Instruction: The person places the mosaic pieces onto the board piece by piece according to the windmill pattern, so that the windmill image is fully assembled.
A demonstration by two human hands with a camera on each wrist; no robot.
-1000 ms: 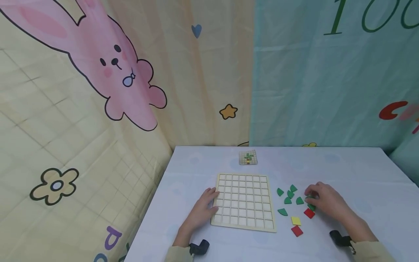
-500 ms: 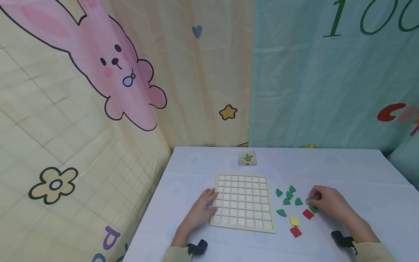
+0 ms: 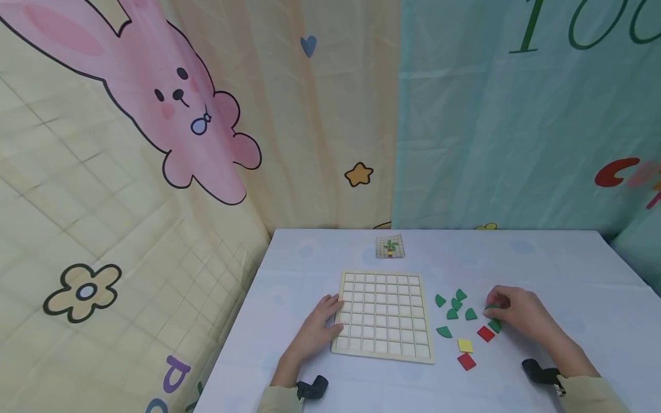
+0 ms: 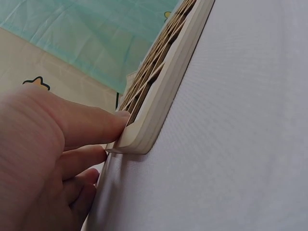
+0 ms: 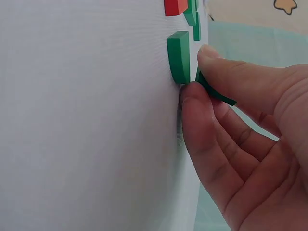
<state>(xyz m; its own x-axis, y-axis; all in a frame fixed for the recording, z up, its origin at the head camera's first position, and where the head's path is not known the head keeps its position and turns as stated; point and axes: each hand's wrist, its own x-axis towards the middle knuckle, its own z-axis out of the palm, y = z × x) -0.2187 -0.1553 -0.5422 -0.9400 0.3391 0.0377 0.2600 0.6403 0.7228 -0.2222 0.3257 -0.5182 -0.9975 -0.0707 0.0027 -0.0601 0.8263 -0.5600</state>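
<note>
My left hand [image 3: 318,323] rests at the left edge of a pale wooden grid board [image 3: 383,316], its thumb and fingers spread along the rim. In the left wrist view the thumb [image 4: 91,122] touches the board's corner [image 4: 139,139]. To the right of the board, my right hand [image 3: 521,312] pinches a green leaf-shaped tile between thumb and fingers. The right wrist view shows this held green tile [image 5: 211,90] partly hidden by the fingers. Just beside the fingertips, another green tile [image 5: 178,57] lies on the table.
Several loose green tiles [image 3: 471,314] lie between the board and my right hand. Nearer me are a yellow square tile [image 3: 465,346] and two red square tiles [image 3: 467,361]. A small pattern card [image 3: 390,247] lies behind the board on the white table [image 3: 310,258].
My right hand has shifted slightly right, and its fingertips have closed on a green tile, which now shows between them. The left hand stays at the board's edge.
</note>
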